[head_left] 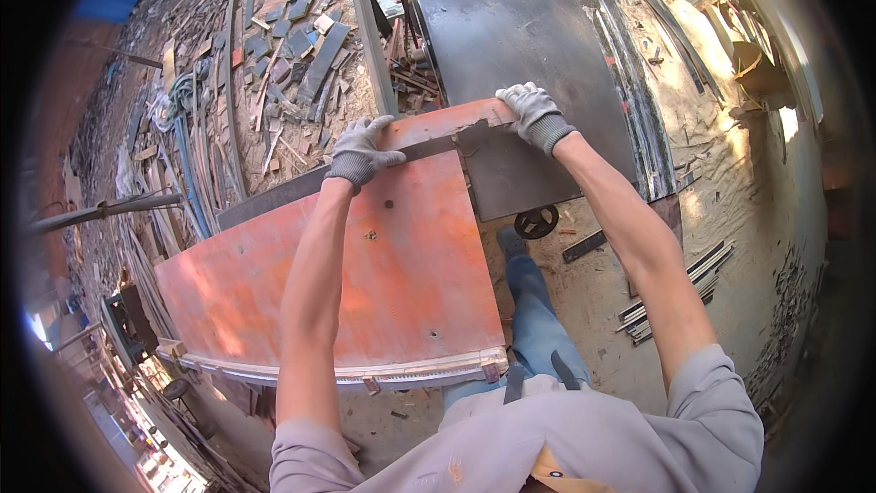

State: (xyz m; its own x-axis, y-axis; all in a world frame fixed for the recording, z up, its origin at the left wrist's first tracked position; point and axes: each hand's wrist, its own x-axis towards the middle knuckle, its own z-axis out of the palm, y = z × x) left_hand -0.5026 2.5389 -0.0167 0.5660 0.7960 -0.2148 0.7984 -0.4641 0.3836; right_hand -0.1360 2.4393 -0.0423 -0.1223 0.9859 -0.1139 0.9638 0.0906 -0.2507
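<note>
Between my two hands lies a narrow red-orange board (447, 122) with a broken, jagged near edge. My left hand (362, 152), in a grey knit glove, grips its left end, thumb stretched to the right along it. Gloved the same way, my right hand (536, 114) closes over the right end, on the dark metal table (511, 32). Just nearer than my left hand is a large red-orange plywood panel (401, 246), with a few small holes and worn patches. A dark strip (274, 198) runs along the panel's far edge. My fingertips are partly hidden.
Wood offcuts (306, 46) litter the ground at the far left, beside a long rail (370, 32). A black handwheel (537, 222) sits under the table's near edge. Thin strips (680, 288) lie on the floor at right. A pole (105, 210) juts in from the left.
</note>
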